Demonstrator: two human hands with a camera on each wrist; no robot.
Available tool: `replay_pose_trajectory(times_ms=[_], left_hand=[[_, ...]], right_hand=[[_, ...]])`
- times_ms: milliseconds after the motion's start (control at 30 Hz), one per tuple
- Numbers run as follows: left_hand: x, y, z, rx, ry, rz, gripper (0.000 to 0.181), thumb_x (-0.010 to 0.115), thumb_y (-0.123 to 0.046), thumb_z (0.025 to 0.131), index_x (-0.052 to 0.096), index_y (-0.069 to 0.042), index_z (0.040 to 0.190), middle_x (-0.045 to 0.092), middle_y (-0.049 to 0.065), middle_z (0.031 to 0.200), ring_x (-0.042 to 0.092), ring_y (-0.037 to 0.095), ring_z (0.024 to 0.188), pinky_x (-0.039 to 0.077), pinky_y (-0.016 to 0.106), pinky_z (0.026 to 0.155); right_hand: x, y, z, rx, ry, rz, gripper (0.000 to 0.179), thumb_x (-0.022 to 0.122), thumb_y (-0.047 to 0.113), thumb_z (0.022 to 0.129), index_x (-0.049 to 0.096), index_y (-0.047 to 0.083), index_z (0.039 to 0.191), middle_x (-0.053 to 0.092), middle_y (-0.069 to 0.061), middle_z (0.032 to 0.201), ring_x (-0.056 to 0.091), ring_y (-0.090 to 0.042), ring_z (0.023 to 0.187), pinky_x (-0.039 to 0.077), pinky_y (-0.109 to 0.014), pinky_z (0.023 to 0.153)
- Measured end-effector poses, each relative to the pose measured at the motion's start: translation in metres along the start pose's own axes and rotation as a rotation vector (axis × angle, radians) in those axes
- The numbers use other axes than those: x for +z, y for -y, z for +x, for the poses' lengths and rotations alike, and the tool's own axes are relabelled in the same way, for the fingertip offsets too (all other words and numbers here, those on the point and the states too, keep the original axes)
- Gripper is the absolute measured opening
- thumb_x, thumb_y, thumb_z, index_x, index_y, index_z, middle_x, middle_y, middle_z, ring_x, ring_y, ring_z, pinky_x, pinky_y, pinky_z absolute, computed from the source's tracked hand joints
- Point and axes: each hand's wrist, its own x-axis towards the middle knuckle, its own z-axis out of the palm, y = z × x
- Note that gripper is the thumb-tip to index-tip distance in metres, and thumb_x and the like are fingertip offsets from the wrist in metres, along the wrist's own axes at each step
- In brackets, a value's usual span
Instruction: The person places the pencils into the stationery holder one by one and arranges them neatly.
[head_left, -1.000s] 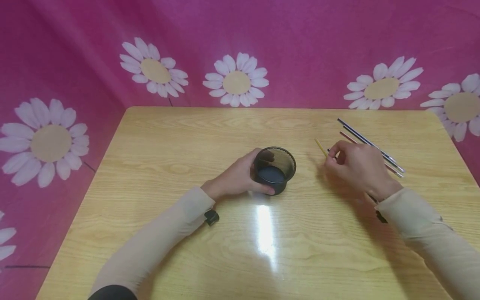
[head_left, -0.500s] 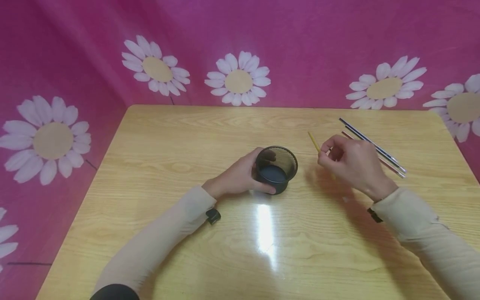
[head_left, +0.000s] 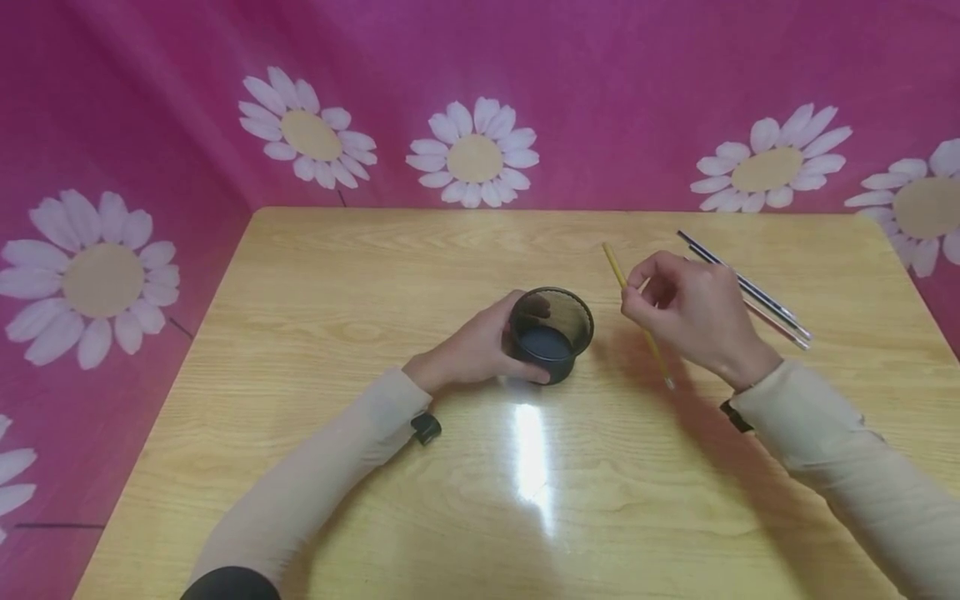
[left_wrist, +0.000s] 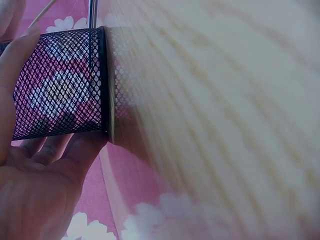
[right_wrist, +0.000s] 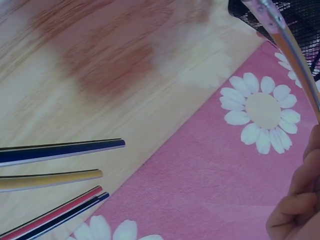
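Note:
Near the middle of the table, my left hand [head_left: 480, 350] grips a black mesh pencil cup [head_left: 561, 368] from its left side, thumb along the front. The cup stands upright, and no pencils show inside it. The left wrist view has fingers and thumb around the mesh wall [left_wrist: 60, 85]. Right of the cup, my right hand [head_left: 693, 312] pinches a yellow pencil [head_left: 658, 357] around its middle, raised off the table. Its eraser end points down toward me, and its other end points up and away. In the right wrist view, the pencil [right_wrist: 295, 55] crosses the upper right corner.
Beyond my right hand, several pencils lie side by side, among them a dark blue pencil [head_left: 750, 287] and a red pencil [head_left: 776, 323]. Another yellow pencil [right_wrist: 55, 179] lies among them in the right wrist view. A pink flowered cloth [head_left: 600, 100] borders the wooden table [head_left: 360, 275].
My right hand has risen and moved left toward the cup with the yellow pencil, away from the other pencils; more of the pencil shows. The left hand and cup have stayed put.

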Motion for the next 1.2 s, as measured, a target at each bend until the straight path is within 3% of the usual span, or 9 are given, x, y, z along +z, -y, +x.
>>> replay_pose_trajectory(times_ms=[300,667,800,1200], left_hand=[[0.0,-0.001,0.0,-0.008,-0.004,0.013,0.089,0.101,-0.011,0.079,0.049,-0.006,0.151,0.06,0.009,0.15,0.054,0.019,0.14,0.039,0.033,0.121],[0.0,0.002,0.002,-0.005,-0.002,0.009,0.089,0.101,-0.012,0.079,0.05,-0.006,0.151,0.061,0.008,0.148,0.055,0.019,0.138,0.039,0.033,0.121],[0.0,0.003,0.002,-0.001,-0.001,0.002,0.089,0.101,-0.011,0.079,0.05,-0.006,0.151,0.061,0.008,0.148,0.055,0.019,0.138,0.039,0.034,0.121],[0.0,0.0,0.001,-0.008,-0.007,0.005,0.087,0.101,-0.011,0.079,0.05,-0.005,0.149,0.061,0.009,0.146,0.056,0.021,0.137,0.04,0.033,0.12]], right_hand=[[-0.002,0.009,0.007,0.007,-0.05,0.072,0.004,0.074,0.012,0.088,0.075,0.009,0.089,0.065,0.009,0.066,0.056,-0.005,0.059,0.039,-0.015,0.055],[-0.003,0.021,0.015,-0.08,-0.114,0.208,0.006,0.074,0.001,0.085,0.075,0.006,0.089,0.066,0.007,0.067,0.054,-0.002,0.06,0.04,-0.013,0.055],[-0.002,0.026,0.019,-0.093,-0.14,0.239,0.002,0.074,0.003,0.086,0.074,0.002,0.087,0.066,0.004,0.067,0.054,0.0,0.059,0.038,-0.014,0.053],[-0.006,0.045,0.035,-0.11,-0.185,0.296,0.012,0.071,0.01,0.09,0.072,-0.002,0.086,0.066,0.003,0.067,0.054,-0.001,0.061,0.036,-0.018,0.053]])
